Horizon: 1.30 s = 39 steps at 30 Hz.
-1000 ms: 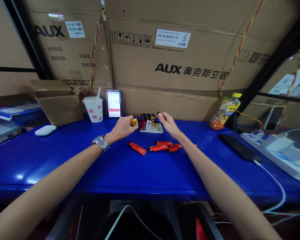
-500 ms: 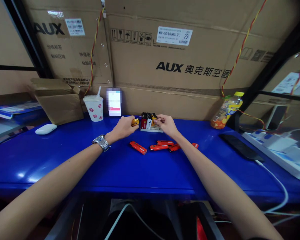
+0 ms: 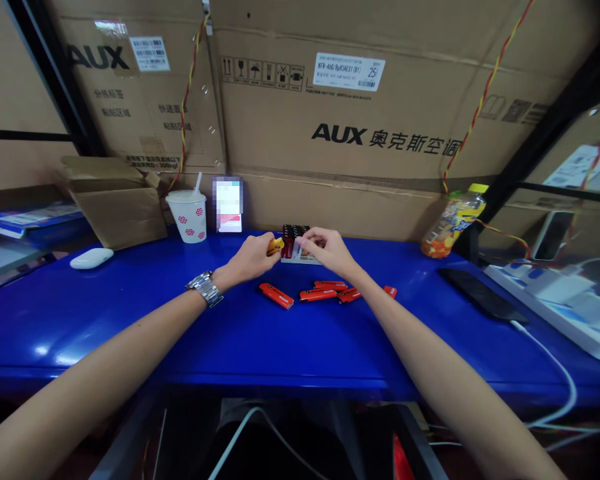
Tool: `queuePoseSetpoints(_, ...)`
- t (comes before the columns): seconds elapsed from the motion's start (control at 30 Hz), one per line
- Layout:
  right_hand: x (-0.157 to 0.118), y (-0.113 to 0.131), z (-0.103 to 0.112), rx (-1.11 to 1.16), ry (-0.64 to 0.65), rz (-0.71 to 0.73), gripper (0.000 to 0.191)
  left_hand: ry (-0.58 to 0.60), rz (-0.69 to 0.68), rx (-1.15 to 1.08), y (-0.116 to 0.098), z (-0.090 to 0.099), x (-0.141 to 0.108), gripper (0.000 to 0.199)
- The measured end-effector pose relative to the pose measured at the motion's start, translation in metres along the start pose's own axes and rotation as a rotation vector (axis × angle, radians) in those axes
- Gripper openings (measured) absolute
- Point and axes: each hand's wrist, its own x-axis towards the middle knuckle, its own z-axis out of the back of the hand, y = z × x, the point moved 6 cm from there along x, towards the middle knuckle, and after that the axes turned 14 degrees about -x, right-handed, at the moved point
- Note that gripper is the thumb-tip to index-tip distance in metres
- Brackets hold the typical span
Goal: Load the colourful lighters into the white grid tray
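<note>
My left hand is closed round a yellow lighter, just left of a small pale tray. Rows of upright lighters with black tops fill the back of the tray, and a red lighter stands at its front left. My right hand is over the tray's right part, thumb and fingers pinched at a white lighter; what lies between the fingertips is hidden. Several red-orange lighters lie flat on the blue table in front of the tray, some partly behind my right forearm.
A paper cup with straw, a lit phone and a white case stand left. On the right are a drink bottle, a black phone on a cable and a power strip. Cardboard boxes wall the back.
My right hand has shifted left across the tray front, covering the yellow lighter seen there before. My left hand, still with its yellow lighter, has edged slightly right towards the tray.
</note>
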Motion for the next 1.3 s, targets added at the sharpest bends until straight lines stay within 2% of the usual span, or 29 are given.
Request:
queuePoseSetpoints(0.1, -0.003, 0.022, -0.016, 0.022, 0.088, 0.081, 0.032, 0.036, -0.048, -0.006, -0.004, -0.006, -0.002, 0.008)
queuePoseSetpoints(0.2, 0.0, 0.029, -0.021, 0.042, 0.087, 0.095, 0.033, 0.061, -0.097, 0.015, -0.009, -0.008, -0.004, 0.009)
queuePoseSetpoints(0.27, 0.003, 0.023, -0.013, 0.073, 0.05, 0.068, 0.033, 0.067, -0.104, 0.035, -0.01, -0.005, -0.004, 0.022)
queuePoseSetpoints(0.37, 0.006, -0.001, 0.011, 0.105, -0.04, -0.007, 0.034, 0.048, -0.09, 0.102, -0.007, 0.006, -0.003, 0.041)
queuePoseSetpoints(0.43, 0.005, -0.021, 0.027, 0.092, -0.073, -0.053, 0.034, 0.042, -0.03, 0.187, 0.003, 0.015, -0.002, 0.038)
queuePoseSetpoints(0.53, 0.003, -0.045, 0.04, 0.037, -0.063, -0.117, 0.034, 0.1, 0.157, 0.32, 0.028, 0.022, -0.002, 0.03)
queuePoseSetpoints(0.67, 0.002, -0.055, 0.037, -0.017, -0.005, -0.128, 0.035, 0.188, 0.368, 0.384, 0.057, 0.026, -0.005, 0.039)
queuePoseSetpoints(0.77, 0.003, -0.055, 0.033, -0.058, 0.021, -0.119, 0.034, 0.253, 0.405, 0.358, 0.063, 0.023, -0.006, 0.049)
queuePoseSetpoints(0.9, 0.003, -0.059, 0.032, -0.127, 0.029, -0.111, 0.029, 0.36, 0.386, 0.345, 0.057, 0.015, -0.006, 0.044)
queuePoseSetpoints(1.0, 0.002, -0.061, 0.03, -0.17, 0.018, -0.098, 0.026, 0.43, 0.299, 0.34, 0.047, 0.009, -0.006, 0.038)
queuePoseSetpoints(1.17, 0.003, -0.05, 0.019, -0.201, 0.018, -0.048, 0.025, 0.367, 0.115, 0.207, 0.032, 0.007, -0.002, 0.036)
queuePoseSetpoints(1.3, 0.003, -0.038, 0.017, -0.144, -0.028, -0.005, 0.039, 0.26, -0.007, 0.037, 0.022, 0.009, 0.004, 0.026)
